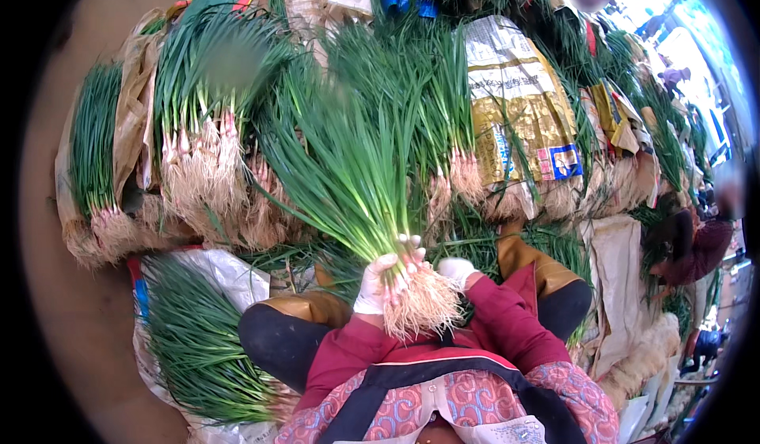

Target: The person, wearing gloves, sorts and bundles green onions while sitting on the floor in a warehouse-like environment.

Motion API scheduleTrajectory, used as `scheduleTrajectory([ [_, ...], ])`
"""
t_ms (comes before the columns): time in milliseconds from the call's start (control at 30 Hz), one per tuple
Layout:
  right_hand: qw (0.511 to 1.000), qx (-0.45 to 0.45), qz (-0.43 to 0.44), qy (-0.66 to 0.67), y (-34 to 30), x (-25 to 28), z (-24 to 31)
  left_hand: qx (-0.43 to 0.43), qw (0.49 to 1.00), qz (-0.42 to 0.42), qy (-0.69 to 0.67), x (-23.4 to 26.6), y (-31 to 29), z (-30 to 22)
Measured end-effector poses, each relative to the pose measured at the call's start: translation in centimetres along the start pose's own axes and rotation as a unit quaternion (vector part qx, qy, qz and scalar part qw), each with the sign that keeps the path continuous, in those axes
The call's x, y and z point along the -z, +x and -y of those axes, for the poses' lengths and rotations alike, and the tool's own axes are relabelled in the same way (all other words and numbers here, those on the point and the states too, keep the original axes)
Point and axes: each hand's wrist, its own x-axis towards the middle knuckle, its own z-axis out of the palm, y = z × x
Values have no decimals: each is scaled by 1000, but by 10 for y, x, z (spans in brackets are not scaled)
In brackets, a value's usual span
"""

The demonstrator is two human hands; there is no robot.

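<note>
My left hand (374,285), in a white glove, is closed around a bunch of green garlic (372,182) just above its roots. The long green leaves fan up and away to the left, while the pinkish bulbs and pale, stringy roots (423,305) hang toward my lap. Right beside those roots is my right hand (456,271), also gloved in white. Its fingers look curled in, and whatever may be inside them is hidden.
Rows of bundled green garlic (198,127) stand ahead, some wrapped in sacks, including a gold and white one (522,111). A loose pile (198,341) lies on white sheeting at my left. Another person (697,246) works at the far right.
</note>
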Motion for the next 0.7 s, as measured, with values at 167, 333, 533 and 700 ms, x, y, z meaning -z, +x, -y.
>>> scheduleTrajectory([
  [167,646,194,-94,732,-13,63,51,28,999,13,14,7,-2,7],
  [333,776,154,-203,576,-17,68,43,44,998,-11,52,-2,-8,2],
  [533,639,186,-119,737,-34,56,63,38,999,11,24,14,-3,5],
  [700,682,152,-122,705,-1,11,39,47,998,-38,32,20,0,9],
])
